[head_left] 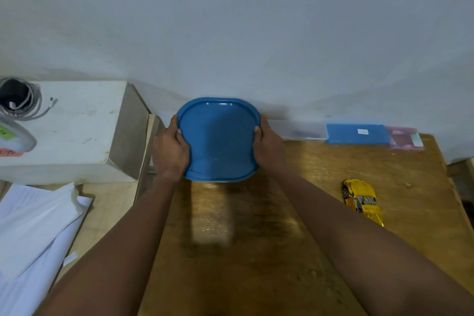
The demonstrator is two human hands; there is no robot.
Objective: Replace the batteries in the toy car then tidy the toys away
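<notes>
A blue rounded-square lid (219, 138) sits at the far middle of the wooden table (256, 251), close to the wall. What lies beneath it is hidden. My left hand (170, 150) grips its left edge, thumb on top of the rim. My right hand (268, 147) grips the right edge the same way. A yellow toy car (363, 200) lies on the table to the right, apart from both hands. No batteries show.
A white cardboard box (77, 131) with a coiled cable (20, 100) stands at the left. White papers (36, 233) lie at the near left. Against the wall at the right lie a clear case (300, 130), a flat blue box (357, 134) and a pink packet (405, 137).
</notes>
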